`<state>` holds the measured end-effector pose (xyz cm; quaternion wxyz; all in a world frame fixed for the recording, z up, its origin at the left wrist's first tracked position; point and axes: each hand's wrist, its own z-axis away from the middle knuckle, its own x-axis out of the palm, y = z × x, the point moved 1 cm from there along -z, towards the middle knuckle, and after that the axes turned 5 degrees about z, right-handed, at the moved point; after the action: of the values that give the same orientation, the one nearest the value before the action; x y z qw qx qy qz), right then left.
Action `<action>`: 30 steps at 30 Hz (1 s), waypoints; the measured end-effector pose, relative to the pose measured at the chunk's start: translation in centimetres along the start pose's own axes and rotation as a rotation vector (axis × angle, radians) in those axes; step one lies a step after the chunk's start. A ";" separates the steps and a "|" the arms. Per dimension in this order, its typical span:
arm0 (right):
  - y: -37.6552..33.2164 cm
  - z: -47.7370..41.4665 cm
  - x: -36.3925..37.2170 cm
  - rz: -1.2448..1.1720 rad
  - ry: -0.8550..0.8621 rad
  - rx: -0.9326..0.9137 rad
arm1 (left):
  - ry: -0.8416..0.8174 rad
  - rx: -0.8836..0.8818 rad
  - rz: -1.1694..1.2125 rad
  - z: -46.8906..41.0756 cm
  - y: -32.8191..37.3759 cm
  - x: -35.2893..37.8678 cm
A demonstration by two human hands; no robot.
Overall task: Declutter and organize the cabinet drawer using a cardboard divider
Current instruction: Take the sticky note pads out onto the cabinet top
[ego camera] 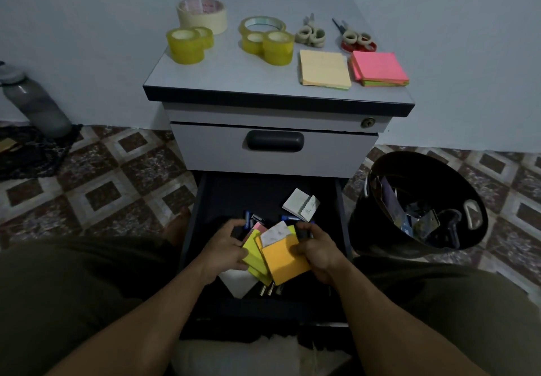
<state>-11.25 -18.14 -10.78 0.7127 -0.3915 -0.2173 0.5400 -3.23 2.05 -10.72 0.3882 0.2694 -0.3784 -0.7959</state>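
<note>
The dark lower drawer [342, 208] of the grey cabinet stands pulled out in front of me. Over its front half, my left hand [225, 246] grips yellow sticky-note pads [254, 251]. My right hand [313, 251] grips an orange pad [285, 264] with a white slip [273, 233] on top. Blue batteries [248, 220] lie loose behind my hands. A white notepad [301, 204] rests at the drawer's back right. A white sheet [238, 283] lies under the pads.
On the cabinet top [234, 74] sit several tape rolls [187, 44], two pairs of scissors [311, 33], a pale yellow pad [323, 69] and a pink pad [377, 66]. A black waste bin [421, 200] with scraps stands to the right. A grey bottle [32, 100] lies at left.
</note>
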 end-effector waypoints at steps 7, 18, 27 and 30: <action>2.6 -0.5 1.7 0.001 0.066 0.027 | -0.041 -0.004 -0.076 0.0 0.0 0.8; 2.4 0.6 1.7 0.094 0.022 -0.087 | -0.162 -0.013 0.092 -0.3 -0.4 1.0; 1.9 1.1 1.9 0.144 -0.060 -0.132 | -0.099 0.025 0.136 -0.6 -0.7 1.7; 1.9 1.0 2.0 0.102 -0.079 -0.105 | -0.132 0.008 0.227 -0.8 -0.8 1.6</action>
<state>-12.46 -15.76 -11.90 0.6534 -0.4174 -0.2532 0.5786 -3.93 0.74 -12.07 0.4489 0.1735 -0.4343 -0.7614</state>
